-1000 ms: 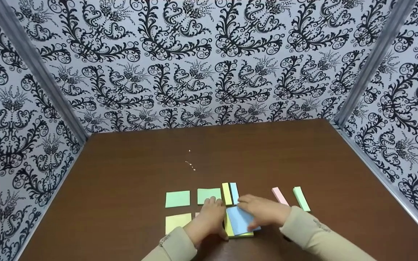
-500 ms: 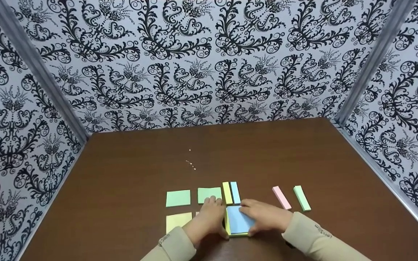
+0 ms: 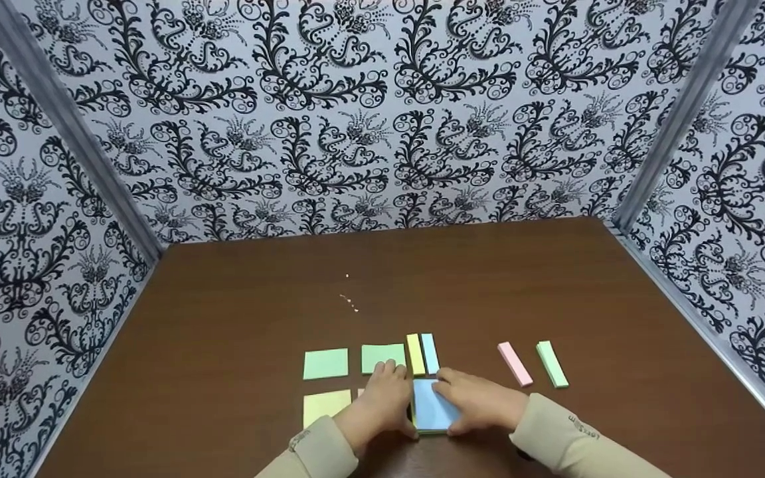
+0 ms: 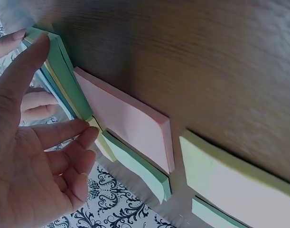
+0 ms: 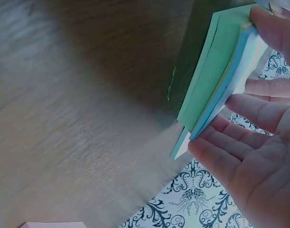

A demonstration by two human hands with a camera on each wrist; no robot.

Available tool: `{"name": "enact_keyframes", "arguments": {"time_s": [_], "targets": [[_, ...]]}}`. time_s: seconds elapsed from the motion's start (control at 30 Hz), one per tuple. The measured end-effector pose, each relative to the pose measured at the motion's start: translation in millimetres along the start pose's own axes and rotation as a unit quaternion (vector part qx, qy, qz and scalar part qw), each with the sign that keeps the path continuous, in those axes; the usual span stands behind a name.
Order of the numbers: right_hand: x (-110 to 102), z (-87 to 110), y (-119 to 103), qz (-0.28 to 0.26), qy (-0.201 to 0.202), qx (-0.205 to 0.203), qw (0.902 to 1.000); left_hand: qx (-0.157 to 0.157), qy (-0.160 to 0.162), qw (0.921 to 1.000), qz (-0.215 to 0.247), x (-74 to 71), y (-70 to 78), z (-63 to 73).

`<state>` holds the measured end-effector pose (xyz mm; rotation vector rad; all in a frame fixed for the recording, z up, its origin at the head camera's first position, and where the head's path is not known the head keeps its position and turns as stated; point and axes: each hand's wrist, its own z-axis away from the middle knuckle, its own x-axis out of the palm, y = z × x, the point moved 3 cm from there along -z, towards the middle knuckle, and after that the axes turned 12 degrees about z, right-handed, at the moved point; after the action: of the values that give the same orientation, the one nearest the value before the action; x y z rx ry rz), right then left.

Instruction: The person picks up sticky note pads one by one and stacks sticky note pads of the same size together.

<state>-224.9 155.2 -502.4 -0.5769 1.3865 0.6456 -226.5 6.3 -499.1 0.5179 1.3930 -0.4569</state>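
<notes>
A square blue sticky note pad point(image 3: 431, 403) lies on top of a stack in the head view. Under it the left wrist view shows a thin yellow layer and a thick green sticky note pad point(image 4: 71, 76). My left hand point(image 3: 381, 403) holds the stack's left side, thumb at the near corner and index finger at the far one. On the opposite side my right hand point(image 3: 487, 399) grips the blue pad and the stack with thumb and fingers. Beside my left hand is a pink pad point(image 4: 123, 109), mostly hidden by that hand in the head view.
Left of the stack lie a yellow pad point(image 3: 325, 407) and two green pads, one farther left point(image 3: 326, 364). Behind it are narrow yellow point(image 3: 416, 354) and blue strip pads point(image 3: 429, 353). Pink point(image 3: 514, 364) and green strip pads point(image 3: 552, 364) lie to the right. Patterned walls enclose the table.
The blue pad sat askew, overhanging the stack's right side; it has turned and slid left into line with the stack. My right hand moved with it, while my left stayed put.
</notes>
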Motion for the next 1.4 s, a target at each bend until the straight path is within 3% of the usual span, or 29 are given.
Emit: {"name": "enact_keyframes", "arguments": {"time_s": [0.23,0.43,0.73,1.4], "targets": [[1,0.6,2,-0.001,0.003,0.004,1.0,-0.003,0.004,0.9985,-0.055,-1.8,-1.0,3.2],[0,0.6,1,0.001,0.007,0.0,1.0,0.0,0.016,0.9997,-0.02,0.7,-2.2,4.3],[-1,-1.2,1,-0.017,-0.027,0.01,0.9994,0.006,0.026,0.9996,0.0,5.1,-4.4,4.3],[1,-3.9,-2,-0.016,-0.007,0.001,0.9998,0.004,0.031,0.9993,0.019,8.4,-3.9,3.2]]}}
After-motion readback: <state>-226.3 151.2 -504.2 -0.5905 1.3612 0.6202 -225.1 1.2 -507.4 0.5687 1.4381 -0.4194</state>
